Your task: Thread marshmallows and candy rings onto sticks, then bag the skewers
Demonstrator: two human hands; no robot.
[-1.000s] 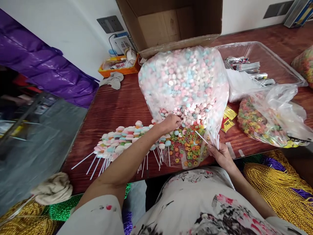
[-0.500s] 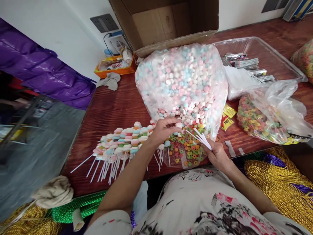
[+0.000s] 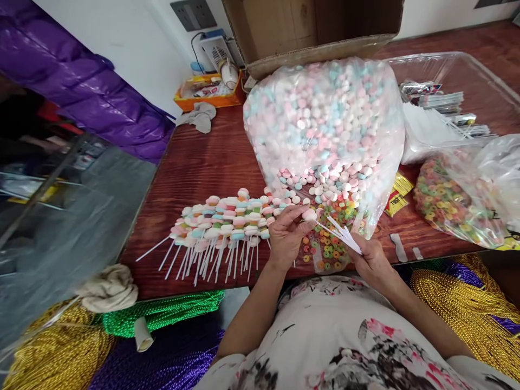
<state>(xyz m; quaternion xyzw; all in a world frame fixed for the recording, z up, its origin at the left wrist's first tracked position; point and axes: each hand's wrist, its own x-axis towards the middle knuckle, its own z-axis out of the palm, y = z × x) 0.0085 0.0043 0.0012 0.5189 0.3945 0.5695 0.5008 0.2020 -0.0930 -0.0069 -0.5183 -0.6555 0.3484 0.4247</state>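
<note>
L hand (image 3: 289, 234) is pinching a pink candy disc (image 3: 309, 214) betw. thumb & fingertips, other fingers loosely curled. R hand (image 3: 371, 260) is closing round a fan of white sticks (image 3: 340, 233), tips aiming at the candy, probably so one lines up w/ it. Both are working at the near table edge (image 3: 182, 284), just in front of the big candy bag (image 3: 325, 124). Finished skewers (image 3: 219, 227) are lying to the L, sticks toward the edge. Bare wood is showing beyond them; R side is crowding w/ the ring-candy bag (image 3: 450, 200) & clear tray (image 3: 487, 81).
</note>
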